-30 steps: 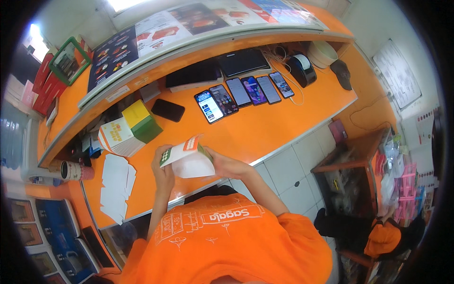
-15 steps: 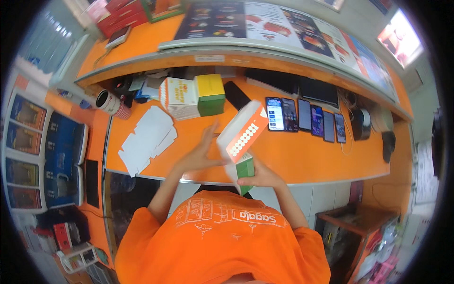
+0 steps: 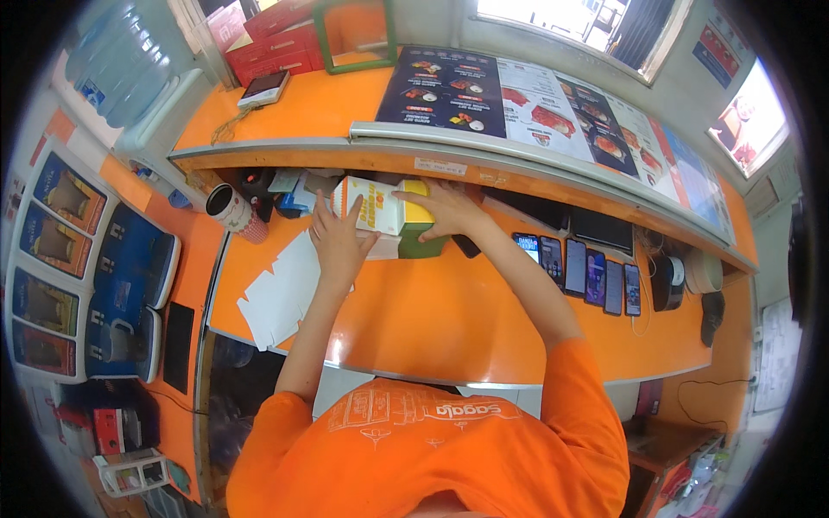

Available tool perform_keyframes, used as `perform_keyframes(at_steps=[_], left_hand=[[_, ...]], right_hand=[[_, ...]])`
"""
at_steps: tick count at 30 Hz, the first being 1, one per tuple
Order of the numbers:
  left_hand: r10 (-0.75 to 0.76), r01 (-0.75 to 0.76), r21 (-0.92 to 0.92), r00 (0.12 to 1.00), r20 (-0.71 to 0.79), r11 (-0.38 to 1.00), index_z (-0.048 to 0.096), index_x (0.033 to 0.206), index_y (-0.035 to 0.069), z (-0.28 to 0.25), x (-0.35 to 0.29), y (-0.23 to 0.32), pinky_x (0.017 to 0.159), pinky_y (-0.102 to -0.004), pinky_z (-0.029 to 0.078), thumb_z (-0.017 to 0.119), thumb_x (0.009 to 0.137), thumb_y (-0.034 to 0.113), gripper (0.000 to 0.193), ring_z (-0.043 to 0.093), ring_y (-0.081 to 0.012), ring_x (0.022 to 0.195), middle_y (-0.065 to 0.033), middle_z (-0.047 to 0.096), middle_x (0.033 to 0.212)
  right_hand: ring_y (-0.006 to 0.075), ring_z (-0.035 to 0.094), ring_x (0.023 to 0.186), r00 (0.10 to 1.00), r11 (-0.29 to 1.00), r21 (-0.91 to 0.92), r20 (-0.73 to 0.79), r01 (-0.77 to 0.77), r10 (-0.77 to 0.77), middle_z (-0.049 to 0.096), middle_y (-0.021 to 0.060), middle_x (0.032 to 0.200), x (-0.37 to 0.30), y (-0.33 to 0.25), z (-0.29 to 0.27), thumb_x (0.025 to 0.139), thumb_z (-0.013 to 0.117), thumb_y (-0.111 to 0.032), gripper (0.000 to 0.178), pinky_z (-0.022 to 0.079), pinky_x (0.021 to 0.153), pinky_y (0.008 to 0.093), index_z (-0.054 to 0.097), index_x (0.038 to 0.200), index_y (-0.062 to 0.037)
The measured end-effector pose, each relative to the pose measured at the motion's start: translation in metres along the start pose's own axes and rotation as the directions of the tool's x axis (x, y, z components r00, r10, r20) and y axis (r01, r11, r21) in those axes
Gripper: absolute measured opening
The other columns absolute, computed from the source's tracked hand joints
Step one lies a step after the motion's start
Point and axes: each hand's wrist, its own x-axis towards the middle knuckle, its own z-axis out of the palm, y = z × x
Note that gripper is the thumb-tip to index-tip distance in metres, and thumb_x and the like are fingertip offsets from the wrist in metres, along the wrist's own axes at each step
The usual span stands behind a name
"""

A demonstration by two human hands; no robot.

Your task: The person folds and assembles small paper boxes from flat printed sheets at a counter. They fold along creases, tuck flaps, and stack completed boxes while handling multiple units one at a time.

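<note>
My left hand [image 3: 339, 237] lies with spread fingers against the near left side of a folded carton [image 3: 373, 216], white with yellow lettering and an orange edge. My right hand [image 3: 445, 211] reaches over the carton stack's yellow-and-green end [image 3: 421, 245], its fingers stretched out along the top. Both palms touch the stack, and neither hand is wrapped round a box. Part of the stack is hidden by my hands and the shelf edge. Flat white carton blanks [image 3: 281, 289] lie on the orange table, just left of my left forearm.
An overhanging counter edge [image 3: 518, 173] runs above the far side of the table. Several phones [image 3: 574, 268] lie in a row at the right. A patterned paper cup [image 3: 237, 213] stands at the far left, and a black device [image 3: 667, 283] sits at the right end.
The orange-and-white carton held over the table's near edge by my right hand has gone to the far stack. Both hands have moved forward onto that stack, and the head view has shifted.
</note>
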Motion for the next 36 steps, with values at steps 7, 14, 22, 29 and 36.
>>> perform_keyframes(at_steps=[7, 14, 22, 29, 36], left_hand=[[0.223, -0.208, 0.144, 0.97, -0.1, 0.967, 0.058, 0.128, 0.019, 0.05, 0.018, -0.021, 0.104, -0.0685, 0.02, 0.067, 0.079, 0.047, 0.058, 0.016, -0.0424, 0.141, -0.0174, 0.026, 0.151], [-0.168, 0.143, 0.101, 0.939, 0.3, 0.985, 0.041, 0.142, 0.034, 0.097, -0.03, -0.058, 0.1, -0.0756, 0.017, 0.056, 0.088, 0.048, 0.058, 0.019, -0.0444, 0.14, -0.0101, 0.017, 0.156], [0.168, -0.065, -0.39, 0.957, 0.235, 0.918, 0.043, 0.142, 0.011, 0.119, -0.011, -0.116, 0.115, -0.0461, 0.02, 0.051, 0.093, 0.037, 0.056, 0.023, -0.0365, 0.141, -0.0176, 0.02, 0.155], [-0.034, -0.032, -0.31, 0.978, -0.204, 0.95, 0.047, 0.136, 0.004, 0.053, 0.006, -0.012, 0.111, -0.0459, 0.024, 0.04, 0.101, 0.03, 0.045, 0.03, -0.0372, 0.134, -0.0221, 0.034, 0.145], [0.194, -0.207, -0.231, 0.978, -0.079, 0.951, 0.038, 0.136, -0.001, 0.092, -0.023, 0.215, 0.112, -0.0459, 0.021, 0.04, 0.101, 0.037, 0.052, 0.03, -0.0372, 0.134, -0.0203, 0.039, 0.14]], right_hand=[[0.0447, 0.028, 0.134, 0.998, 1.0, 0.0, 0.055, 0.006, -0.006, 0.03, 0.0216, 0.144, 0.015, 0.011, 0.023, 0.055, 0.083, -0.039, 0.098, 0.029, 0.106, 0.0596, 0.037, 0.141, -0.0387], [0.0441, 0.023, 0.135, 0.999, 0.998, 0.061, -0.034, -0.02, 0.022, 0.027, 0.0216, 0.144, 0.01, 0.004, 0.048, 0.057, 0.082, -0.04, 0.093, 0.027, 0.105, 0.0629, 0.041, 0.14, -0.035], [0.0408, 0.027, 0.135, 0.968, 0.993, 0.113, -0.241, -0.036, 0.062, 0.031, 0.017, 0.147, -0.001, 0.005, 0.059, 0.054, 0.082, -0.055, 0.103, 0.013, 0.11, 0.0641, 0.04, 0.143, -0.0245], [0.032, 0.053, 0.117, 0.921, 0.7, 0.712, -0.235, -0.054, 0.31, 0.056, 0.0175, 0.121, -0.288, 0.092, 0.039, 0.083, 0.071, -0.019, 0.037, 0.042, 0.098, 0.0352, 0.061, 0.116, -0.0054], [0.0409, 0.05, 0.112, 0.046, 0.403, 0.304, -0.748, -0.863, 0.663, 0.051, 0.0171, 0.123, -0.619, 0.311, 0.016, 0.075, 0.077, -0.023, 0.059, 0.043, 0.094, 0.0456, 0.051, 0.126, -0.0091]])
